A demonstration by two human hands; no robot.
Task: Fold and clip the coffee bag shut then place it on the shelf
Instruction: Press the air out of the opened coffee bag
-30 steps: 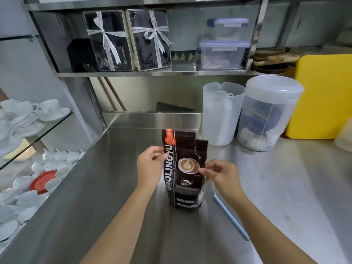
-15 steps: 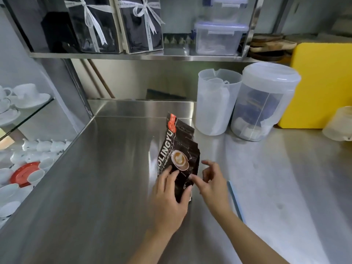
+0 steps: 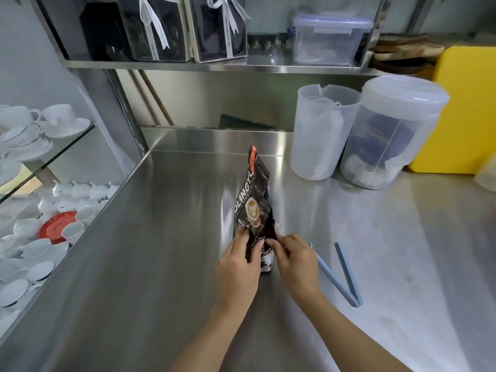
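Observation:
A dark brown coffee bag [image 3: 253,202] with a latte picture and a red top corner leans back on the steel counter [image 3: 166,264], its top pointing away from me. My left hand [image 3: 237,267] presses on the bag's lower front. Close on the right, my right hand [image 3: 295,260] pinches the bag's lower right edge. A light blue bag clip [image 3: 342,275] lies open in a V on the counter just right of my right hand, untouched. The steel shelf [image 3: 214,66] runs above the counter at the back.
Two black gift boxes with white ribbons [image 3: 220,28] and a clear lidded box [image 3: 328,40] stand on the shelf. A clear jug [image 3: 320,135] and a lidded canister [image 3: 389,132] stand at the back right beside a yellow board [image 3: 467,111]. White cups [image 3: 40,237] fill glass shelves at left.
The bag has tipped from upright to leaning back. Both hands slid down from its middle to its lower end. The view dropped lower and the whole clip now shows.

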